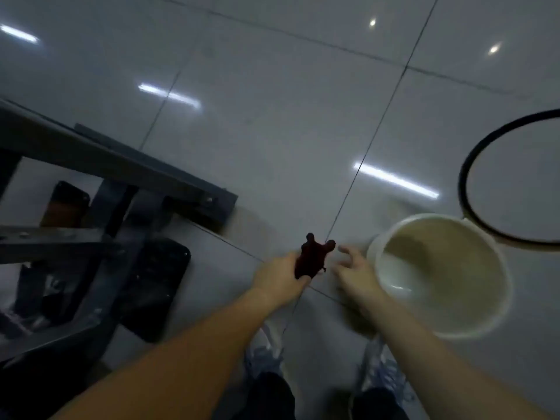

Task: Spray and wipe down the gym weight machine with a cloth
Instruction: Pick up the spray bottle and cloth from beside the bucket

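Observation:
My left hand (280, 278) grips a small dark red cloth (312, 258), bunched up and sticking out past my fingers, low over the tiled floor. Just to its right my right hand (356, 275) hovers with its fingers spread and slightly bent, holding nothing, close to the cloth and beside a white bucket (497, 316). The bucket holds murky water. The grey metal frame of the weight machine (100, 165) fills the left side, with black pads or plates (154, 286) under it. No spray bottle is in view.
A black hoop, the bucket's handle (472, 165), arcs up at the right. Glossy grey floor tiles (272, 116) reflect ceiling lights. My two shoes (381, 374) are at the bottom, between the machine and the bucket.

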Motion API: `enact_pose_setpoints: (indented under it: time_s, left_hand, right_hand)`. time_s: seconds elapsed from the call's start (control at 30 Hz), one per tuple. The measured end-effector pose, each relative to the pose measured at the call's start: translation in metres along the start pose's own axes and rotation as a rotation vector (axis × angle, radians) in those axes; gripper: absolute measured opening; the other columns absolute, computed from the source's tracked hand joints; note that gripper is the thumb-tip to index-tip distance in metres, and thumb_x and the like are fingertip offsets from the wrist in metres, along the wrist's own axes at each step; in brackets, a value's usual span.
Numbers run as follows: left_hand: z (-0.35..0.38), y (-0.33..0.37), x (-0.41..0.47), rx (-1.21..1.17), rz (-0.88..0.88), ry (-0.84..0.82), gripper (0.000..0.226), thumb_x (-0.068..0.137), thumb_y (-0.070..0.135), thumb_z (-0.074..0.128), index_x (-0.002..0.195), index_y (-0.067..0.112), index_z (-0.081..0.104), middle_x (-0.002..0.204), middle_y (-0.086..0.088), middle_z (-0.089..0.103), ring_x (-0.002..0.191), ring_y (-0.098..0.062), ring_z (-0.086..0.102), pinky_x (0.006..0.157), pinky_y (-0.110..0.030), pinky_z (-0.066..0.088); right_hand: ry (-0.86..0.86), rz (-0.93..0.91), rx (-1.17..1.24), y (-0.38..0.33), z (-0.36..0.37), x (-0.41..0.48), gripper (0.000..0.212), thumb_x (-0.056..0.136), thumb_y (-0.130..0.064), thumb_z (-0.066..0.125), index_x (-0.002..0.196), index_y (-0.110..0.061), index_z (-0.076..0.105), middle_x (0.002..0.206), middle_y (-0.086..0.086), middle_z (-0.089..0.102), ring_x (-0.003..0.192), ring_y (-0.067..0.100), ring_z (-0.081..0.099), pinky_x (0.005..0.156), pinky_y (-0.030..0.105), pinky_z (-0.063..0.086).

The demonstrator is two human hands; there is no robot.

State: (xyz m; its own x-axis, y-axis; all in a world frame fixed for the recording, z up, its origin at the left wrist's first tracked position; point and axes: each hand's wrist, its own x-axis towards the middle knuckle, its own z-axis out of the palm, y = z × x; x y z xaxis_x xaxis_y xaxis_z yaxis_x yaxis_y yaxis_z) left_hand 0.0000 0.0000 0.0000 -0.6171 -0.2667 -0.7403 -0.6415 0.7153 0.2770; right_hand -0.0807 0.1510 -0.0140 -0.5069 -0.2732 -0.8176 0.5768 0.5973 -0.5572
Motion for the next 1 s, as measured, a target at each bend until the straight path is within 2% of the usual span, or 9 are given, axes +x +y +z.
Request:
enact_pose_setpoints:
  time_s: [0.17, 0.27, 0.33, 0.5, 0.57, 0.67, 0.8, 0.9, 1.0]
  left_hand:
    - [0.038, -0.004, 0.062, -0.079, 0.001, 0.013, 0.043, 0.095, 0.041, 0.064, 0.129, 0.015, 0.056, 0.117, -0.010, 0.069, 0.102, -0.032, 0.066, 0.079, -0.039, 0.055]
    - [0.054, -0.004, 0.070, -0.079, 0.002, 0.039, 0.028, 0.098, 0.026, 0.058, 0.123, 0.014, 0.057, 0.109, -0.013, 0.070, 0.097, -0.036, 0.066, 0.071, -0.037, 0.050]
    - [0.058, -0.006, 0.069, -0.082, 0.016, 0.114, 0.025, 0.097, 0.020, 0.059, 0.120, 0.011, 0.059, 0.106, -0.015, 0.070, 0.096, -0.037, 0.066, 0.070, -0.036, 0.047]
    - [0.057, -0.023, 0.045, -0.173, 0.045, 0.193, 0.028, 0.094, 0.013, 0.063, 0.121, 0.017, 0.066, 0.102, -0.010, 0.072, 0.094, -0.031, 0.066, 0.071, -0.033, 0.043]
    - [0.056, -0.033, 0.034, -0.258, 0.015, 0.203, 0.007, 0.091, 0.018, 0.063, 0.097, 0.020, 0.066, 0.089, -0.004, 0.069, 0.085, -0.028, 0.065, 0.065, -0.032, 0.042]
    - [0.062, -0.050, 0.017, -0.377, -0.022, 0.231, 0.013, 0.083, 0.030, 0.057, 0.074, 0.022, 0.054, 0.077, 0.003, 0.054, 0.069, -0.020, 0.056, 0.056, -0.033, 0.043]
    - [0.069, -0.077, 0.004, -0.490, -0.062, 0.212, 0.013, 0.078, 0.020, 0.061, 0.082, 0.009, 0.055, 0.071, -0.002, 0.055, 0.061, -0.016, 0.054, 0.054, -0.027, 0.044]
    - [0.065, -0.092, -0.002, -0.486, -0.081, 0.140, 0.022, 0.086, 0.001, 0.055, 0.101, 0.016, 0.051, 0.077, -0.001, 0.061, 0.066, -0.014, 0.059, 0.056, -0.025, 0.048]
    - [0.056, -0.096, -0.004, -0.383, -0.044, 0.038, 0.029, 0.085, 0.002, 0.050, 0.101, 0.023, 0.062, 0.089, -0.003, 0.067, 0.081, -0.023, 0.066, 0.068, -0.035, 0.057]
  right_hand:
    - [-0.036, -0.103, -0.223, 0.020, 0.033, 0.065, 0.069, 0.093, 0.005, 0.055, 0.155, -0.006, 0.029, 0.151, 0.017, 0.040, 0.138, 0.033, 0.043, 0.112, 0.037, 0.037]
    - [0.029, -0.093, -0.421, 0.033, 0.044, 0.075, 0.031, 0.094, -0.011, 0.057, 0.125, -0.011, 0.059, 0.115, 0.012, 0.067, 0.108, 0.033, 0.064, 0.078, 0.034, 0.048]
    - [0.110, -0.090, -0.521, 0.036, 0.042, 0.072, 0.003, 0.094, -0.015, 0.058, 0.094, -0.014, 0.061, 0.086, 0.006, 0.066, 0.081, 0.029, 0.063, 0.059, 0.032, 0.040]
    - [0.086, -0.185, -0.512, 0.037, 0.041, 0.043, 0.027, 0.086, -0.018, 0.067, 0.066, -0.025, 0.049, 0.069, -0.001, 0.054, 0.061, 0.015, 0.050, 0.049, 0.027, 0.029]
    - [0.038, -0.173, -0.433, 0.038, 0.042, 0.038, 0.032, 0.083, -0.015, 0.067, 0.060, -0.023, 0.046, 0.071, 0.002, 0.052, 0.063, 0.011, 0.048, 0.052, 0.025, 0.029]
    - [0.073, -0.044, -0.196, 0.037, 0.049, 0.041, 0.021, 0.094, -0.026, 0.061, 0.077, -0.016, 0.055, 0.079, 0.006, 0.063, 0.078, 0.024, 0.063, 0.062, 0.029, 0.042]
    - [0.092, 0.067, -0.230, 0.031, 0.072, 0.062, 0.043, 0.095, -0.051, 0.059, 0.108, -0.012, 0.046, 0.096, 0.006, 0.060, 0.090, 0.026, 0.059, 0.077, 0.035, 0.044]
    - [0.155, 0.106, -0.288, 0.033, 0.090, 0.088, 0.037, 0.088, -0.045, 0.050, 0.098, -0.010, 0.058, 0.090, 0.012, 0.071, 0.081, 0.034, 0.069, 0.076, 0.044, 0.059]
    - [0.179, 0.146, -0.304, 0.043, 0.091, 0.095, 0.036, 0.090, -0.034, 0.046, 0.120, -0.018, 0.057, 0.100, 0.013, 0.073, 0.085, 0.035, 0.073, 0.082, 0.047, 0.061]
